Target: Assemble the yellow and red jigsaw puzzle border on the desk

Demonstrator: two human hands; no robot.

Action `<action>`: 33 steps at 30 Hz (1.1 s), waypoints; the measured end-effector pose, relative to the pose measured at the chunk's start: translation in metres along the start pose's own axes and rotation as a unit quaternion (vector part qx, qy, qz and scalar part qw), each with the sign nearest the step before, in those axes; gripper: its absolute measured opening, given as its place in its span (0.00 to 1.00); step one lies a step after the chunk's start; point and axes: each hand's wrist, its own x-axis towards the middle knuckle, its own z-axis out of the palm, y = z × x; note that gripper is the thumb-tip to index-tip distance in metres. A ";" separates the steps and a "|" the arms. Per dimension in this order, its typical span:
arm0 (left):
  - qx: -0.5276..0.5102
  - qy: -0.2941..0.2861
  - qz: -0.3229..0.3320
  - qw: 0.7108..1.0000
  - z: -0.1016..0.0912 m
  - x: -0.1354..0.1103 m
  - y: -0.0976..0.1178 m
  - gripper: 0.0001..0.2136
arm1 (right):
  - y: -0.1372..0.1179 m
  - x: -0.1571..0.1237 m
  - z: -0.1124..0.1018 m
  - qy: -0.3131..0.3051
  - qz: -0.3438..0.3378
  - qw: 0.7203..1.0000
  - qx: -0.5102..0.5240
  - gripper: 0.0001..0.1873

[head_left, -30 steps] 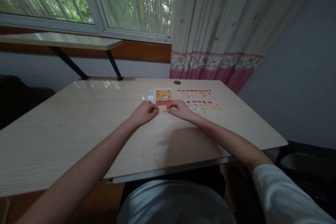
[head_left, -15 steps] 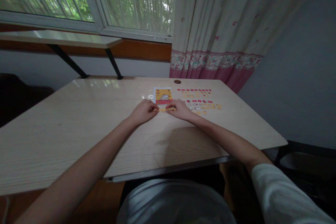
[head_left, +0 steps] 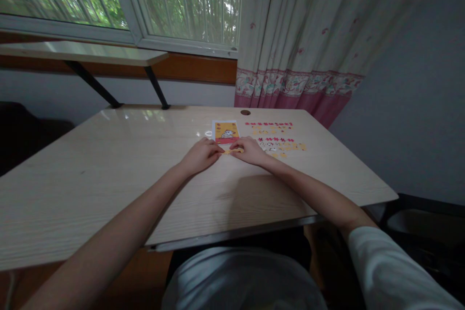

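Note:
On the desk, a short strip of yellow jigsaw puzzle pieces [head_left: 227, 152] lies between my two hands. My left hand [head_left: 202, 156] is closed in a pinch at the strip's left end. From the other side, my right hand [head_left: 248, 150] pinches its right part, with thumb and fingertips bent over it. The fingers hide how the pieces join. Just beyond my fingertips is a reference picture [head_left: 227, 131] of a white spotted animal on a yellow and red ground, its lower edge close to both hands.
Right of the picture lie rows of loose puzzle pieces: red ones [head_left: 269, 124], white patterned ones [head_left: 268, 146] and yellow ones [head_left: 292, 147]. The wooden desk [head_left: 119, 164] has a cable hole [head_left: 245, 113] near its back edge. A raised shelf [head_left: 90, 52] stands back left; a curtain [head_left: 290, 58] hangs behind.
My left hand has shifted slightly right, its fingertips closing in along the yellow strip toward my right hand. The right hand stays almost where it was.

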 end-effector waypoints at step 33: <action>0.040 -0.003 0.034 0.999 0.001 -0.001 -0.004 0.13 | -0.002 -0.010 -0.015 -0.074 -0.101 0.984 -0.125 0.14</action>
